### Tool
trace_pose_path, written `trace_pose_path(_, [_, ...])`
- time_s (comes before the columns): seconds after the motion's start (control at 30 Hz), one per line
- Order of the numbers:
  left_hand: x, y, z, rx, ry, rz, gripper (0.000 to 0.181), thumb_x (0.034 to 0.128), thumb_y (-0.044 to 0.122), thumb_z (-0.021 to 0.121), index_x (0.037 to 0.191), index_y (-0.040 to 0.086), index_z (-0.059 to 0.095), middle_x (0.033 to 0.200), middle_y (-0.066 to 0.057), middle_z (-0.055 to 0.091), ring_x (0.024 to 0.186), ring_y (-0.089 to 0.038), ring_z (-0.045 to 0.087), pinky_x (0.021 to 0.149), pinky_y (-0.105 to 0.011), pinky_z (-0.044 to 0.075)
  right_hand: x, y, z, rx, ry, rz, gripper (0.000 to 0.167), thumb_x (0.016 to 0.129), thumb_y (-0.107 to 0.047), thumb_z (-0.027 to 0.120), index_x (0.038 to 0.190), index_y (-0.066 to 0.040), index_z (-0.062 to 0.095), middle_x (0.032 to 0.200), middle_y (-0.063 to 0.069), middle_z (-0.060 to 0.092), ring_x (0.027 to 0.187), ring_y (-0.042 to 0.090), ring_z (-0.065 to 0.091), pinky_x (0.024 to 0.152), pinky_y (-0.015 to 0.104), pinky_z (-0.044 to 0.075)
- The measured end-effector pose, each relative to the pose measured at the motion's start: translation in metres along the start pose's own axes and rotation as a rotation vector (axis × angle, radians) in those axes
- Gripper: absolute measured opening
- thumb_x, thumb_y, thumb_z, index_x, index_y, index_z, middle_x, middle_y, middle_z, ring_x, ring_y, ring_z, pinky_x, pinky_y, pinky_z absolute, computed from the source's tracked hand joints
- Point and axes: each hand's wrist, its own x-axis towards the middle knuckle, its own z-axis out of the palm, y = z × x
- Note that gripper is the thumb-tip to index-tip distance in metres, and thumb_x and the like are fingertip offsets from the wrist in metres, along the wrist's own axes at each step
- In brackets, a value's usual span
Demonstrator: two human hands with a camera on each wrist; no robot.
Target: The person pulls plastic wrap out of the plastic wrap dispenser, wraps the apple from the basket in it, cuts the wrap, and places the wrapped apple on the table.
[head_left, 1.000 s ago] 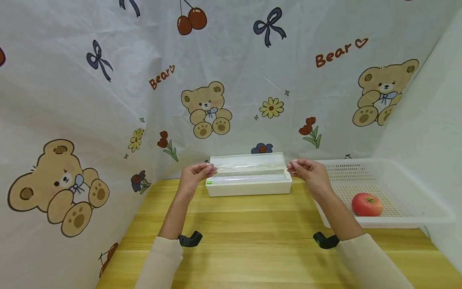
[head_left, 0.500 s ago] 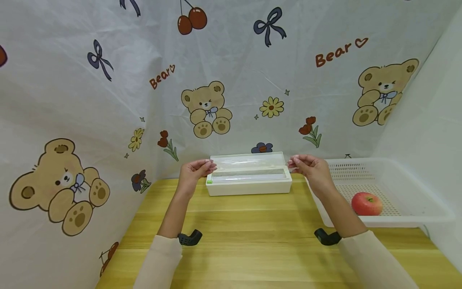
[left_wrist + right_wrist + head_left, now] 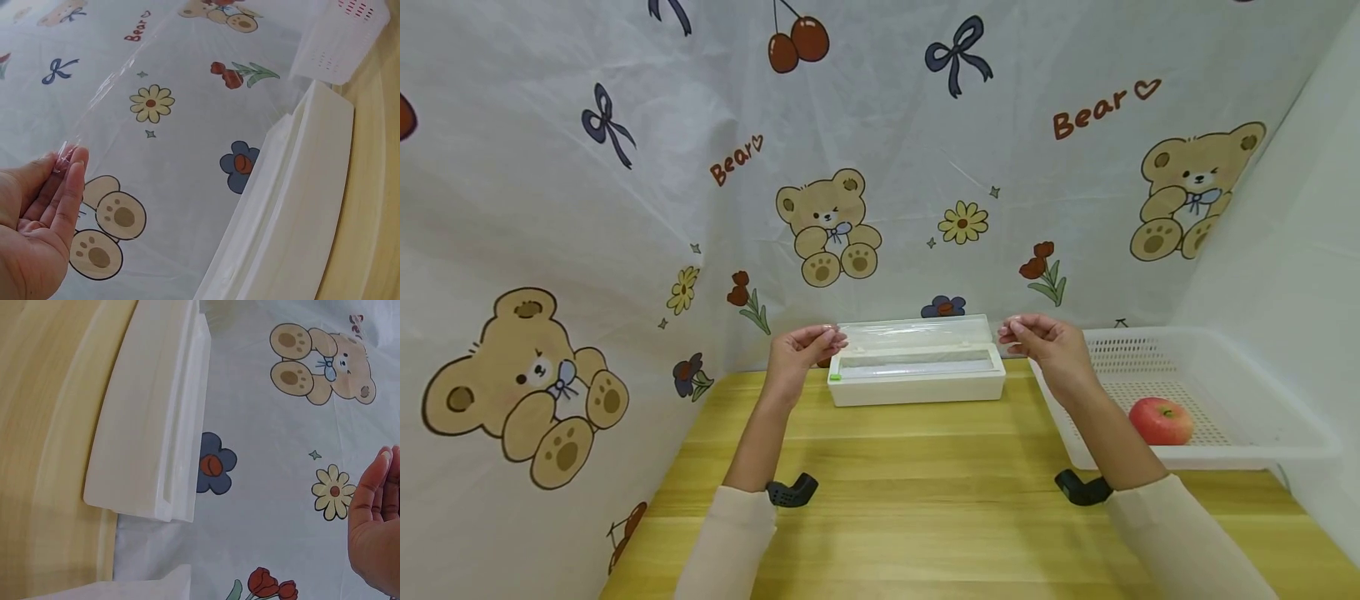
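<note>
A white cling film box (image 3: 917,392) sits on the wooden table against the patterned backdrop, its lid raised. From its opening a sheet of clear cling film (image 3: 917,335) stretches up between the two hands. My left hand (image 3: 793,358) pinches the film's left corner between thumb and fingers, just off the box's left end. At the opposite end, my right hand (image 3: 1060,358) pinches the right corner. In the left wrist view the film's taut edge (image 3: 103,94) shows as a shiny line running from the fingertips. The roll inside the box is mostly hidden.
To the right stands a white perforated basket (image 3: 1232,457) holding a red apple (image 3: 1161,421); the right forearm passes over its near left corner. A patterned cloth (image 3: 895,133) hangs close behind the box. Wooden tabletop (image 3: 940,500) stretches in front.
Both hands have risen a little and moved slightly back from the box ends, still pinching the cling film, which has come further up out of the box. The box and basket stay put.
</note>
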Motion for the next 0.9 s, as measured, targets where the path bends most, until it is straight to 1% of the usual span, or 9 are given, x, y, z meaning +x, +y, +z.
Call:
trace_pose_path(0.13, [-0.003,0.002,-0.002,0.022,-0.005,-0.002,0.031,0.0943,0.013,0.072,0.115,-0.01,0.07,0.101,-0.012,0.077,0.093,-0.025,0.076,0.088,-0.04,0.058,-0.003,-0.003,0.0,-0.018,-0.01,-0.005,0.041,0.099,-0.019,0.067,0.121,0.015,0.059,0.098,0.0,0.075,0.09,0.015,0.073,0.082,0.024,0.059])
trace_pose_path(0.23, [-0.009,0.003,-0.004,0.049,-0.017,-0.001,0.026,0.0947,0.014,0.072,0.111,-0.005,0.073,0.1,-0.012,0.077,0.092,-0.025,0.076,0.088,-0.041,0.058,-0.008,-0.003,-0.001,-0.037,-0.019,-0.007,0.035,0.1,-0.018,0.066,0.118,0.011,0.062,0.098,0.0,0.075,0.091,0.016,0.073,0.082,0.025,0.06])
trace_pose_path(0.3, [-0.013,0.004,-0.005,0.055,-0.025,0.001,0.025,0.0947,0.015,0.072,0.111,-0.004,0.074,0.1,-0.012,0.077,0.092,-0.025,0.076,0.087,-0.039,0.059,-0.012,-0.004,-0.002,-0.051,-0.027,-0.004,0.032,0.1,-0.018,0.066,0.118,0.009,0.064,0.099,0.0,0.075,0.091,0.015,0.073,0.082,0.024,0.06])
trace_pose_path(0.4, [-0.021,0.006,-0.007,0.056,-0.043,-0.006,0.026,0.0946,0.015,0.072,0.112,-0.004,0.074,0.101,-0.013,0.077,0.093,-0.027,0.076,0.088,-0.037,0.059,-0.02,-0.003,-0.004,-0.062,-0.043,0.006,0.032,0.1,-0.019,0.066,0.117,0.008,0.065,0.1,0.001,0.075,0.092,0.014,0.073,0.081,0.025,0.06])
trace_pose_path(0.47, [-0.028,0.005,-0.009,0.062,-0.052,-0.012,0.026,0.0946,0.014,0.072,0.113,-0.004,0.074,0.102,-0.013,0.077,0.094,-0.028,0.075,0.089,-0.038,0.059,-0.027,-0.002,-0.006,-0.072,-0.057,0.007,0.033,0.1,-0.018,0.067,0.118,0.009,0.064,0.101,0.003,0.075,0.092,0.015,0.073,0.081,0.025,0.06])
trace_pose_path(0.6, [-0.041,0.003,-0.012,0.074,-0.081,-0.015,0.025,0.0952,0.011,0.071,0.113,-0.007,0.073,0.103,-0.013,0.077,0.095,-0.028,0.075,0.089,-0.039,0.058,-0.043,-0.001,-0.01,-0.129,-0.082,0.0,0.03,0.1,-0.018,0.066,0.117,0.006,0.066,0.104,0.008,0.075,0.093,0.016,0.072,0.081,0.025,0.06])
trace_pose_path(0.67, [-0.047,0.003,-0.012,0.078,-0.096,-0.009,0.026,0.0955,0.01,0.07,0.114,-0.009,0.071,0.103,-0.013,0.077,0.094,-0.027,0.075,0.088,-0.039,0.059,-0.051,0.0,-0.011,-0.156,-0.09,-0.001,0.027,0.1,-0.018,0.066,0.116,0.005,0.067,0.104,0.007,0.075,0.094,0.016,0.073,0.081,0.026,0.06])
trace_pose_path(0.77, [-0.055,0.002,-0.012,0.086,-0.108,-0.002,0.026,0.0953,0.01,0.071,0.113,-0.009,0.071,0.102,-0.013,0.077,0.093,-0.026,0.075,0.087,-0.039,0.059,-0.06,0.0,-0.012,-0.181,-0.094,0.0,0.026,0.1,-0.017,0.066,0.115,0.004,0.068,0.103,0.006,0.076,0.094,0.017,0.073,0.08,0.026,0.06])
trace_pose_path(0.9, [-0.063,0.003,-0.011,0.079,-0.113,-0.002,0.026,0.0949,0.011,0.071,0.113,-0.009,0.072,0.102,-0.015,0.077,0.094,-0.028,0.075,0.088,-0.04,0.059,-0.069,-0.001,-0.011,-0.215,-0.083,0.009,0.028,0.1,-0.019,0.066,0.116,0.004,0.068,0.104,0.006,0.076,0.095,0.018,0.072,0.08,0.026,0.06])
